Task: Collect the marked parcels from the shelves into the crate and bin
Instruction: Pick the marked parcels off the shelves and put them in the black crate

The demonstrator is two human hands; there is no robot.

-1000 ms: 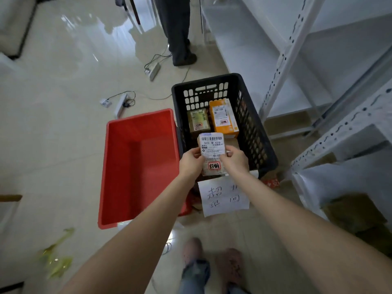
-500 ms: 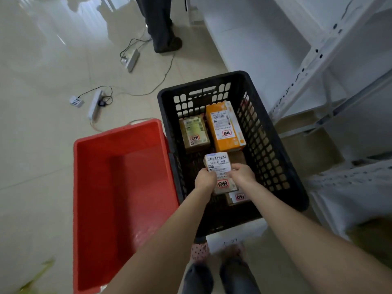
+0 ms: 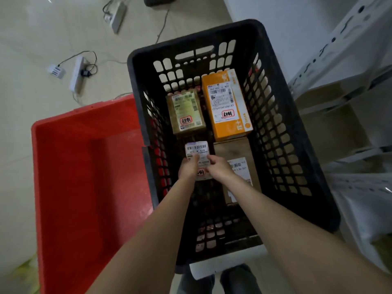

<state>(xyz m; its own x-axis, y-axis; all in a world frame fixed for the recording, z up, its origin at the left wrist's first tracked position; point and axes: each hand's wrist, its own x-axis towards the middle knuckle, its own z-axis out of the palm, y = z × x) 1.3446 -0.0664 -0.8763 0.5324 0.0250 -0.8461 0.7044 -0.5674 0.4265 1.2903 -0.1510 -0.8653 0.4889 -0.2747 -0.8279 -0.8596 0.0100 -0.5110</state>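
While both arms reach down into the black crate (image 3: 191,39), head view shows this:

- left hand (image 3: 187,169) and right hand (image 3: 219,168) both hold the small parcel (image 3: 197,150). Fingers are curled on its near end, left hand on the left edge, right hand on the right edge.
- small parcel: white label up, barcode at the far end, red-framed stamp between the two hands. It sits low inside the crate, left of centre. Can't tell if it touches the crate bottom.
- olive box (image 3: 186,112) lies flat just beyond the small parcel, label up, red stamp on it.
- orange box (image 3: 228,102) lies flat just right of the olive box, white label with red stamp up. Far ends of both boxes are close to the crate's far wall.
- brown parcel (image 3: 235,151) lies flat just right of the small parcel, near side of the orange box, partly hidden under the right forearm.
- red bin (image 3: 84,109) stands on the floor (image 3: 31,39) just left of the crate, walls side by side. Nothing visible in the part of the bin in frame.
- white shelving (image 3: 339,39) is right of the crate.
- paper sheet (image 3: 212,270) sticks out at the crate's near edge; writing not readable.
- power strip (image 3: 77,75) with cable lies on the floor beyond the bin.
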